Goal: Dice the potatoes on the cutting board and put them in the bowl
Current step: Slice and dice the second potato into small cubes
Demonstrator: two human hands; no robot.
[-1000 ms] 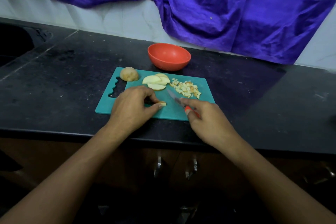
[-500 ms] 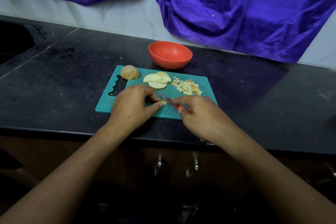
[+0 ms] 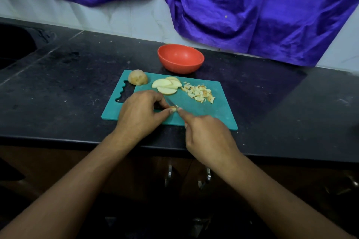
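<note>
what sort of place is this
Most likely a home kitchen: a dark stone counter, seemingly a sink at its far left, cabinet handles below the edge, and a teal cutting board holding diced potato near a red bowl.

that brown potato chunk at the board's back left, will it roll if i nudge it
Probably not: the potato chunk looks domed and seems to sit on a flat side, so it would likely slide on the cutting board rather than roll. It looks solid, so likely stiff and heavy for its size. Tipped onto its dome, it might rock.
</note>
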